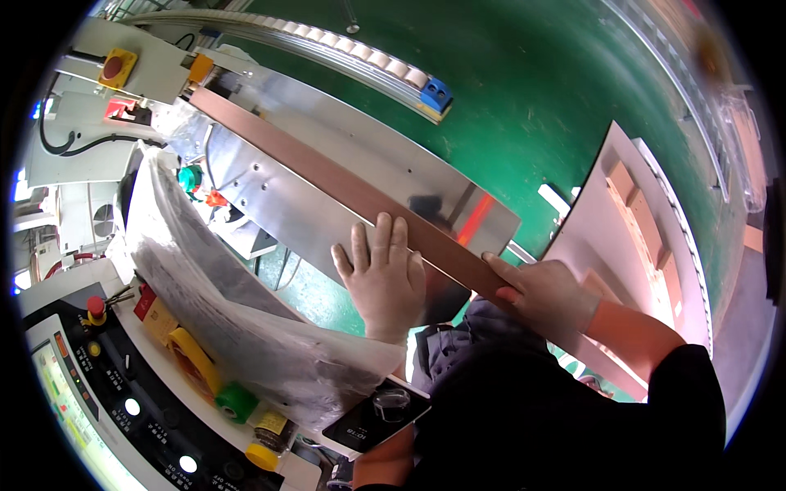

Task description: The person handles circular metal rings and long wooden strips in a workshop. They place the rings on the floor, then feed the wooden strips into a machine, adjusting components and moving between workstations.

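A long, narrow brown board [327, 176] lies along a shiny metal machine table [270, 200], running from the machine head at upper left toward me. My left hand [383, 282], in a pale glove, is flat with its fingers apart; the fingertips rest at the board's near edge. Farther right, my gloved right hand [550, 296] is closed around the board, thumb on top; the fingers underneath are partly hidden. Beyond that hand the board continues past the table's end toward the lower right.
At left stands a control panel [123, 393] with a screen and a red button [96, 307]. Crumpled clear plastic sheeting [221, 303], yellow tape [192, 364], a jar [268, 442] and a phone [377, 417] lie beside it. A roller rail [360, 53] runs behind; stacked panels [606, 221] stand right.
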The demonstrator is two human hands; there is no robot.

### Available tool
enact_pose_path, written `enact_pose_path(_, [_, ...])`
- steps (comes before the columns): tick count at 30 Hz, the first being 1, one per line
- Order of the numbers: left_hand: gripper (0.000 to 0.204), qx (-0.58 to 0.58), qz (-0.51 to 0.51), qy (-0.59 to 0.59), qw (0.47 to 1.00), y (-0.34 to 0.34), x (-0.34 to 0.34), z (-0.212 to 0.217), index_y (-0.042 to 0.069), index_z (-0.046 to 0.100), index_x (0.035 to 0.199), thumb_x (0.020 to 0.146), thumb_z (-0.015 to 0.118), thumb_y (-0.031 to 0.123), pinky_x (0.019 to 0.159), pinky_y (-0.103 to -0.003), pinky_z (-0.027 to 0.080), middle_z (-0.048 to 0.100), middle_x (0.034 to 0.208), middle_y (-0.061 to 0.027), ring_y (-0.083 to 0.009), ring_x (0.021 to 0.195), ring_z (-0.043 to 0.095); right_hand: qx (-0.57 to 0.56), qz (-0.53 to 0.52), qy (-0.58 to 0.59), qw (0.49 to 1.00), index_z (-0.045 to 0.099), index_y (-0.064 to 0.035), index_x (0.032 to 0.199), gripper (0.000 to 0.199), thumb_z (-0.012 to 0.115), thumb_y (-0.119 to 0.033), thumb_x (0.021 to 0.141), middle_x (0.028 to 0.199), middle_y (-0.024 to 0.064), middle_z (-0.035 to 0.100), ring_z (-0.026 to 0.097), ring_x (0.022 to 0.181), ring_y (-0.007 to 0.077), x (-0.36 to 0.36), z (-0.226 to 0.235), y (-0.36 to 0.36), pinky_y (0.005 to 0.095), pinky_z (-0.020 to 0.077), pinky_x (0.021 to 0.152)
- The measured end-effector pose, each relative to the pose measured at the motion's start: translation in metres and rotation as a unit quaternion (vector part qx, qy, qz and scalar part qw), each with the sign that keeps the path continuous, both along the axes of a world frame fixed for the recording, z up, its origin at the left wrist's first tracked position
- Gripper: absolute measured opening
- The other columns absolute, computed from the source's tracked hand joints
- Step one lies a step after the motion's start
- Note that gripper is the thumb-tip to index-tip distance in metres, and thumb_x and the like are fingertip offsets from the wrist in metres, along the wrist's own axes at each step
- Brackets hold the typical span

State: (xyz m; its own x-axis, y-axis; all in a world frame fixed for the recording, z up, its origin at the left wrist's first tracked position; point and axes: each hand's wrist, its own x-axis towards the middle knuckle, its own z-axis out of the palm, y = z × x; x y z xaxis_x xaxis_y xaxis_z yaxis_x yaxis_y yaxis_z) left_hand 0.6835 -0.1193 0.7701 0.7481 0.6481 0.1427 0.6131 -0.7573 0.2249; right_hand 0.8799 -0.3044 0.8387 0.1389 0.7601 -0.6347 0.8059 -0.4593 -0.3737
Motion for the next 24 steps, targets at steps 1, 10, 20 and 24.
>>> enact_pose_path(1, [0.051,-0.006,0.003,-0.001,1.000,0.000,0.002,0.002,0.015,0.067,0.142,0.095,0.064,0.033,0.119,-0.072,0.028,0.059,0.153,-0.0053,-0.0405,0.142,0.050,-0.047,0.060,-0.040,0.996,0.059,-0.0195,0.149,0.048,0.065,-0.034,0.104,0.097,0.0142,0.076,0.075,0.091,0.0338,0.009,0.007,0.011,0.0479,0.0590,0.073])
enact_pose_path(10, [0.049,-0.027,0.014,-0.017,0.999,0.004,0.002,0.005,0.015,0.069,0.141,0.095,0.065,0.032,0.117,-0.073,0.029,0.061,0.151,-0.0040,-0.0367,0.143,0.050,0.322,0.044,-0.053,0.944,0.063,-0.0049,0.138,0.053,0.073,-0.035,0.095,0.083,0.0111,0.073,0.074,0.079,0.0316,-0.001,-0.055,0.116,0.0458,0.0571,0.069])
enact_pose_path(20, [0.045,-0.071,0.044,-0.041,0.996,0.006,0.002,0.007,0.014,0.075,0.133,0.092,0.066,0.030,0.120,-0.067,0.028,0.066,0.145,-0.0049,-0.0348,0.140,0.054,0.331,0.052,-0.051,0.941,0.060,0.0013,0.141,0.057,0.072,-0.029,0.094,0.071,0.0088,0.069,0.071,0.065,0.0278,-0.012,-0.066,0.139,0.0420,0.0533,0.061])
enact_pose_path(24, [0.046,-0.082,0.050,-0.042,0.994,0.006,0.002,0.004,0.015,0.074,0.134,0.092,0.067,0.030,0.120,-0.065,0.029,0.065,0.146,-0.0035,-0.0320,0.139,0.055,0.340,0.041,-0.056,0.938,0.062,0.0007,0.139,0.055,0.074,-0.027,0.093,0.069,0.0090,0.067,0.069,0.063,0.0285,-0.012,-0.071,0.143,0.0428,0.0517,0.059])
